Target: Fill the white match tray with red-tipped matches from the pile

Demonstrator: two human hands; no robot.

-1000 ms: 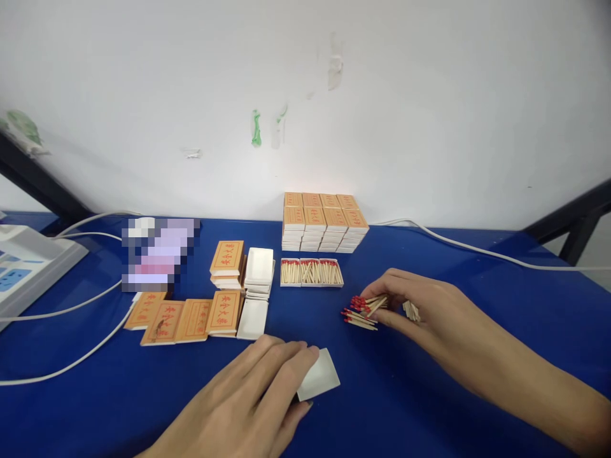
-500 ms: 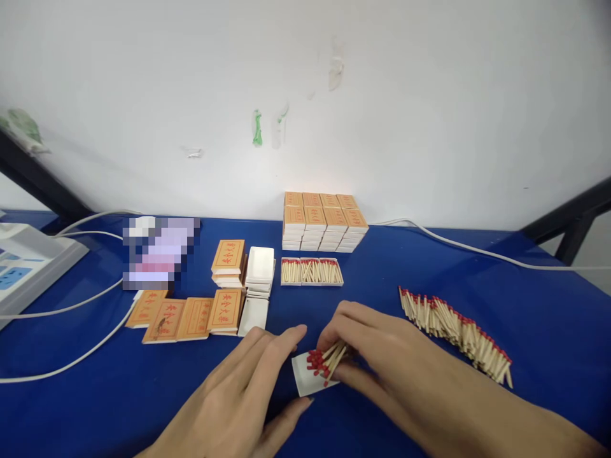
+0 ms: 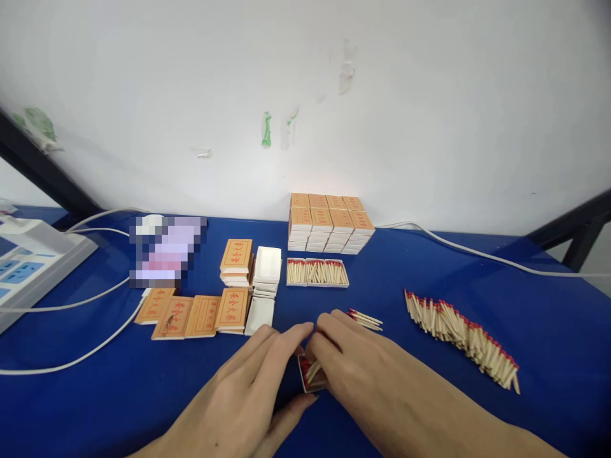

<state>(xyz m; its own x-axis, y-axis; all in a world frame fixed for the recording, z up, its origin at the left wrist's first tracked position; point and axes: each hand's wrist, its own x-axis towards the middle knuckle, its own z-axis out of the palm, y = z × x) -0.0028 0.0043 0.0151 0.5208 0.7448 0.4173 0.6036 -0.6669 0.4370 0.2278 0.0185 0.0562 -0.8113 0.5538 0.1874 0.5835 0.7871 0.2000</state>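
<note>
Both hands (image 3: 315,356) pinch shut around a part-filled tray (image 3: 312,374), three filled trays (image 3: 317,272) wait behind, big loose match pile (image 3: 461,327) left.

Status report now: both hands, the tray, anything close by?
Left hand steadies white tray. Right hand presses matches into it. Few loose matches just beyond fingers; long match row to the right, apart.

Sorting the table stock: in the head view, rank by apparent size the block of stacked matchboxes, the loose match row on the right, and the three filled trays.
1. Loose match row, though it lies nearer the camera.
2. Stacked matchboxes.
3. Filled trays.
</note>
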